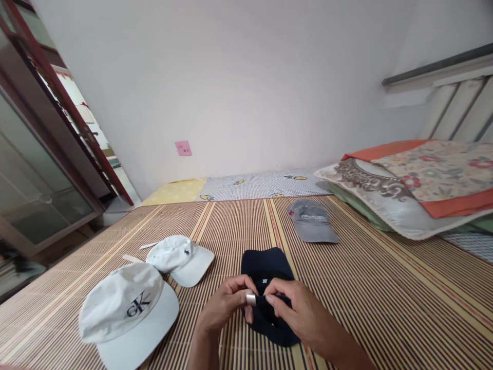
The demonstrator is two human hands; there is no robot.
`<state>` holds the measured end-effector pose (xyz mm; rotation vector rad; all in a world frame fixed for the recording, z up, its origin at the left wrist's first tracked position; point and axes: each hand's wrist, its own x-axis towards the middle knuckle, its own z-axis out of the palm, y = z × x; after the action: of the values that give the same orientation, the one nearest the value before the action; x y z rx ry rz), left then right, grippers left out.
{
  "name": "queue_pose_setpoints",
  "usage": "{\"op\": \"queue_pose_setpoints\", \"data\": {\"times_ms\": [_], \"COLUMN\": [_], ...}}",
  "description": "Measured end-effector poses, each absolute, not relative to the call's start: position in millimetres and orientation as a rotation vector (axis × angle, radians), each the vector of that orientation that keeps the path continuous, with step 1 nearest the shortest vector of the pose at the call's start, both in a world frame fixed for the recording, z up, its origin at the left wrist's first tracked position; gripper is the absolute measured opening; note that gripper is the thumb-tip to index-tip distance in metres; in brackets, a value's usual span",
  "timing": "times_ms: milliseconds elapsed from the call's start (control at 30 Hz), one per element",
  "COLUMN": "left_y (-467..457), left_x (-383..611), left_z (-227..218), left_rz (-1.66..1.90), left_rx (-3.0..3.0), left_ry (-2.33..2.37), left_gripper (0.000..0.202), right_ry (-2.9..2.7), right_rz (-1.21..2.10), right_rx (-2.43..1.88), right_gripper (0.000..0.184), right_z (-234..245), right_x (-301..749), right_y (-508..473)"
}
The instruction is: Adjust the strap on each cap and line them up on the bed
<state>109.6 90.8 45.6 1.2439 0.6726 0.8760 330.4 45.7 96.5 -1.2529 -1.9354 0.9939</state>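
On the striped mat (385, 288), head view, near edge: a dark cap (265, 272) lies upside down, brim pointing away toward the wall. Both hands work at its near rim. Left hand (225, 306) has fingers closed together on a small silver buckle (251, 299) at the cap's back strap. Right hand (298, 308) is pinched shut on the dark strap just beside the buckle, fingertips nearly meeting the left hand's. Both forearms enter from the bottom of the frame.

Left of the hands, near the viewer, a white cap with a dark logo (127, 313) sits crown up, brim toward the viewer. Just behind it, almost touching, a second white cap (179, 259) with a tiny dark emblem; a pale strap end sticks out to its left. Well apart, farther back and right of centre, a grey cap (311, 221) rests flat, brim facing the viewer.

Surface: a woven mat in thin brown and tan stripes with a few red lines, covering most of a bed. Past its far edge, a checked sheet (265, 184) with small yellow prints and a yellow patch to the left.

Right side: a stack of folded bedding (416, 190), floral and orange on top, a grey patterned layer under it, green beneath.

Room: plain white wall (231, 77) with a small pink note (183, 148) stuck low on it. Dark red-framed glass door (42, 154) at left.
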Motion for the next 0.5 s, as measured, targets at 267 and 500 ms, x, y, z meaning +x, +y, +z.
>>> {"op": "queue_pose_setpoints", "data": {"times_ms": [267, 500], "left_y": [91.6, 89.5], "left_x": [111.4, 113.6], "left_z": [46.6, 47.6], "left_rz": [0.925, 0.872], "left_rx": [1.223, 1.205], "left_ry": [0.672, 0.670], "left_gripper": [0.036, 0.029], "right_ry": [-1.906, -1.875], "right_rz": [0.966, 0.970], "right_rx": [-1.270, -1.228], "right_gripper": [0.020, 0.017], "right_z": [96.2, 93.2], "right_x": [328.4, 327.1], "right_y": [47.4, 47.8]}}
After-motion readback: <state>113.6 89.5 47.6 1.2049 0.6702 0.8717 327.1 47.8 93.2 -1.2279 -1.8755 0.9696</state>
